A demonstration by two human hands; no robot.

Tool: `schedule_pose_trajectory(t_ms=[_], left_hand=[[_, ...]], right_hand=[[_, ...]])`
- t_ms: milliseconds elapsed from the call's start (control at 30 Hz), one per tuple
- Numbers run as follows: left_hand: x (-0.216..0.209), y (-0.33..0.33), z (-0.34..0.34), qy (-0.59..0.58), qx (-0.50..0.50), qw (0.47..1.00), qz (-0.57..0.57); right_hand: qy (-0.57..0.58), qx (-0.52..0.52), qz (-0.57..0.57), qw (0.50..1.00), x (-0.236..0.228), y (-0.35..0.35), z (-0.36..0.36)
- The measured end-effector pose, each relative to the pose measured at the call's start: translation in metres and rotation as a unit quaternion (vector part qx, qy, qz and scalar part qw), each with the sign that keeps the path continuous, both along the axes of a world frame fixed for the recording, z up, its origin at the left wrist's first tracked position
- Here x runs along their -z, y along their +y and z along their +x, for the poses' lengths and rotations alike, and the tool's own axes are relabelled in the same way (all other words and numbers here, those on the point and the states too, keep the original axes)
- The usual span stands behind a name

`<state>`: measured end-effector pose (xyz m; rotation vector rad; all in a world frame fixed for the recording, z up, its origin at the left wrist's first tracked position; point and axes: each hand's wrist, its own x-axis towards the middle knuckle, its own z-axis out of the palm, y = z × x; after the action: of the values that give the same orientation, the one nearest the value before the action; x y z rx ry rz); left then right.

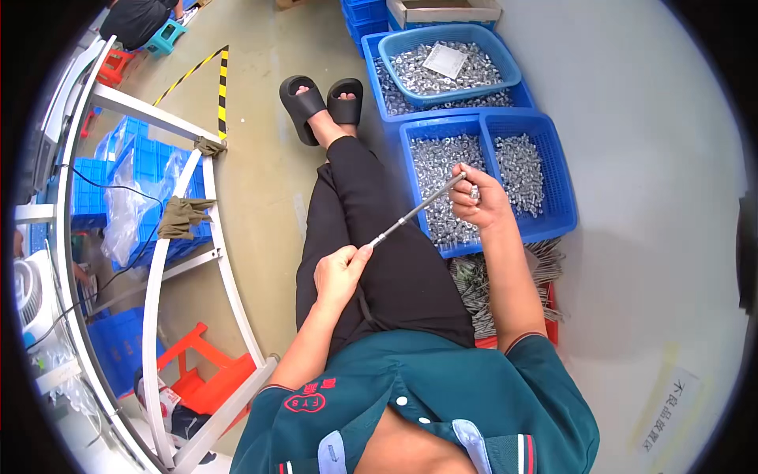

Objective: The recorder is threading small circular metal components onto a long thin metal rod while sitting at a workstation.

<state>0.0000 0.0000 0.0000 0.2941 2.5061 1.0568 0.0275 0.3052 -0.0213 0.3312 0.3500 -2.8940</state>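
A thin grey metal rod (418,208) slants up to the right above my lap. My left hand (338,276) is closed round its lower end, thumb laid along it. At the upper end my right hand (483,199) pinches the tip between thumb and forefinger, while its curled fingers hold a small silver metal part (474,192). Under that hand stands a blue divided basket (562,189), with small silver metal parts (517,170) in both compartments. Beside my right forearm lies a heap of thin metal rods (474,296), partly hidden by the arm.
Beyond the divided basket, a light-blue basket (517,69) of similar parts sits inside another blue crate (527,99). A grey wall (632,158) runs along the right. At left stand a white metal frame (229,292), blue crates (146,178) and a red stool (209,379).
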Motion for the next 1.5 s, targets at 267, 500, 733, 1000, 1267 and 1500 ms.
schedule_pose_trajectory(t_ms=[267,500,733,1000,1267,1500], left_hand=[[0.003,0.01,-0.004,0.04,0.002,0.999,0.002],[-0.001,0.008,-0.003,0.075,-0.006,0.997,0.008],[0.002,0.005,0.0,0.085,0.002,0.996,-0.019],[0.017,0.003,-0.002,-0.065,-0.033,0.997,0.04],[0.018,0.016,0.007,-0.08,-0.05,0.993,0.065],[-0.007,0.015,-0.002,-0.441,-0.029,0.871,0.215]], right_hand=[[-0.068,-0.001,0.116,0.991,-0.016,0.007,0.0],[-0.061,0.007,0.033,0.998,-0.011,-0.002,0.0],[-0.104,0.009,0.095,0.99,-0.013,-0.008,-0.001],[-0.058,0.067,0.202,0.975,-0.017,-0.016,-0.004],[-0.104,0.224,0.405,0.88,-0.018,-0.03,-0.012],[0.015,0.165,0.334,0.928,-0.025,-0.011,-0.008]])
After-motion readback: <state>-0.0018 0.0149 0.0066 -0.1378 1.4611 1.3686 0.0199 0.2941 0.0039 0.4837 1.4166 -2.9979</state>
